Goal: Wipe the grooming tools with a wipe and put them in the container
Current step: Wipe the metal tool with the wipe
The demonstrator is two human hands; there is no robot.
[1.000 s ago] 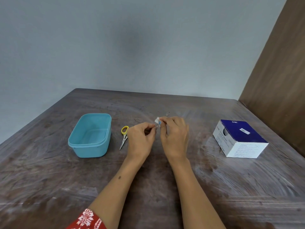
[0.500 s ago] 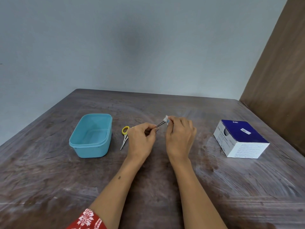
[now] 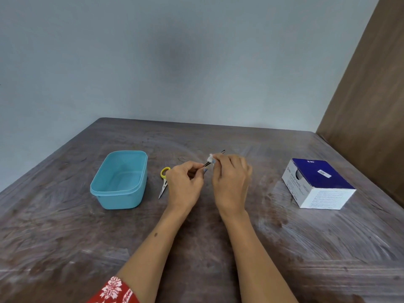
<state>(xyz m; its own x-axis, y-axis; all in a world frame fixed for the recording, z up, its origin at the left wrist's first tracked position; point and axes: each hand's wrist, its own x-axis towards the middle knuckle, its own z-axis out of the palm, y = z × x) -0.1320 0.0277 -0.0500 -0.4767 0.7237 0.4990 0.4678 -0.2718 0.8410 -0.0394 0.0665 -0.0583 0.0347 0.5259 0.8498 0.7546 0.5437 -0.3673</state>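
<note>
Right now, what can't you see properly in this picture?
- Thin metal tool: head view, mostly covered by both hands; its kind is unclear.
- Small white wipe: mostly inside the right hand.
- Blue-and-white cardboard box: print too small.
- Yellow-handled scissors: partly behind the left hand.

— What has shifted since a second ago?

— The small white wipe (image 3: 210,159) pinched in the right hand (image 3: 230,182). A second ago it sat close against the left hand's (image 3: 184,184) fingertips; half a second ago it had slid right and far, out to the tip of the thin dark metal tool (image 3: 215,158). Now it is back partway along the shaft, and the tool's tip pokes out beyond the right hand's fingers.

— And the hands?

— The right one drew away to the right, then came back closer to the left.
</note>
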